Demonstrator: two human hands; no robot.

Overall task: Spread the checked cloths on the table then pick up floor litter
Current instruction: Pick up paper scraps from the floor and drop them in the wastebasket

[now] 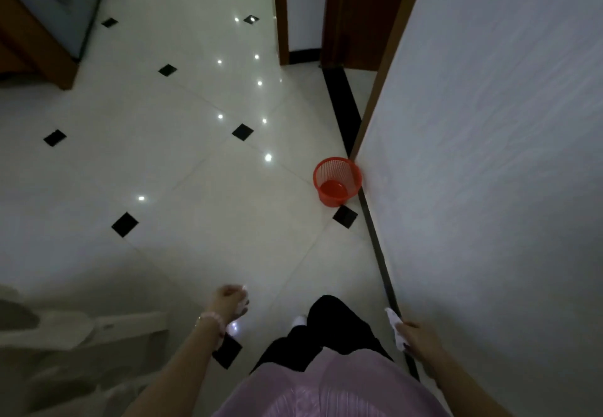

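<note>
My left hand (228, 300), with a bead bracelet on the wrist, is closed around a crumpled white piece of litter (244, 307) low in the middle of the view. My right hand (416, 335) hangs near the wall and grips another scrap of white paper (394, 323). A red mesh wastebasket (337, 181) stands upright on the tiled floor against the wall, well ahead of both hands, and looks empty. No checked cloths or table are in sight.
Glossy white floor tiles with black diamond insets (124, 224) stretch ahead. A white wall (489, 155) runs along the right, with wooden door frames (280, 12) beyond. A wooden cabinet (39, 25) stands far left; pale furniture (65, 328) sits at lower left.
</note>
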